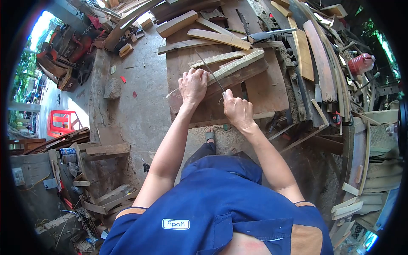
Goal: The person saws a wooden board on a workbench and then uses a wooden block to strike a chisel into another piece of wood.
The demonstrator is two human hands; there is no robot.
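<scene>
"Two grips: how closed?"

"My left grip [194, 85] is curled down on the pale strip [243, 62]; my right grip [236, 109] is wrapped around the thin blade's [211, 74] near end. The blade crosses the strip."

"What crowds you?"

"Loose boards [219, 38], on the counter's [274, 93] far side."
</scene>
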